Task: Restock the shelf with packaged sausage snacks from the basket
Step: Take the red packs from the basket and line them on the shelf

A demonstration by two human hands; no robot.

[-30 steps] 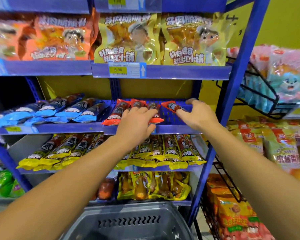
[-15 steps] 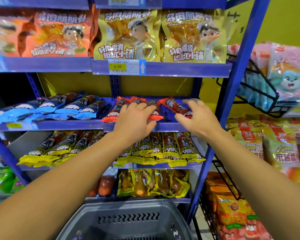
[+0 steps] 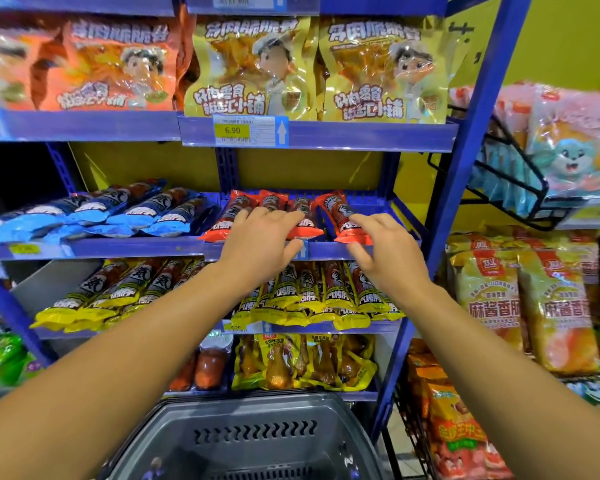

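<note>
left hand spread flat on three red sausage packs; right hand spread, fingertips touching a fourth red pack; grey basket below.

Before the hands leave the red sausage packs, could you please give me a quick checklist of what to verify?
1. Left hand rests flat on the red sausage packs: ok.
2. Right hand fingertips touch the rightmost red pack, not gripping it: ok.
3. Rightmost pack sits parallel to the others: not ok, it is angled and set apart.
4. Pack ends stay behind the shelf edge: not ok, several overhang slightly.
5. Free space on the right of the shelf: ok.
6. More packs left in the basket: cannot tell, its inside is mostly out of view.
</note>
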